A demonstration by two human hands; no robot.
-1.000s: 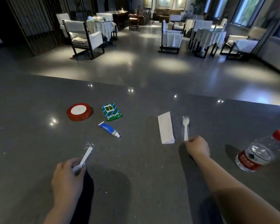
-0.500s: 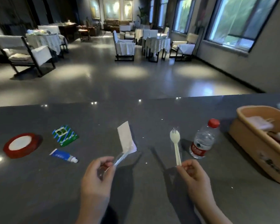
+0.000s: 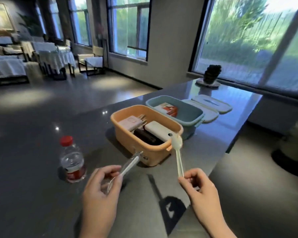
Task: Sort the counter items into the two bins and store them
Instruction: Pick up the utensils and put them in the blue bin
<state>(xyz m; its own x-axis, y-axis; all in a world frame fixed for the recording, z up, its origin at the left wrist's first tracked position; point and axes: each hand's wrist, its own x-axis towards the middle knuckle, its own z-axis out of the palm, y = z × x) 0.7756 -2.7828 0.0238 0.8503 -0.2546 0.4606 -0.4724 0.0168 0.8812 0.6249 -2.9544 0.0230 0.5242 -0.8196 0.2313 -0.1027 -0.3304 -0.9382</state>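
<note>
Head view: the left hand [image 3: 100,191] pinches a wrapped spoon [image 3: 127,166] and the right hand [image 3: 199,186] pinches a bare spoon [image 3: 177,148], both held above the counter [image 3: 33,152] near the orange bin [image 3: 144,148]. That bin holds several items and the blue bin [image 3: 187,115] one; their lids [image 3: 212,105] lie beside them. The bottle [image 3: 71,160] remains unsorted, so I judge the sorting about midway.

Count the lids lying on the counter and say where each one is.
2: both lie past the blue bin, the nearer lid against it, the farther lid overlapping the first. Others may be hidden.
</note>
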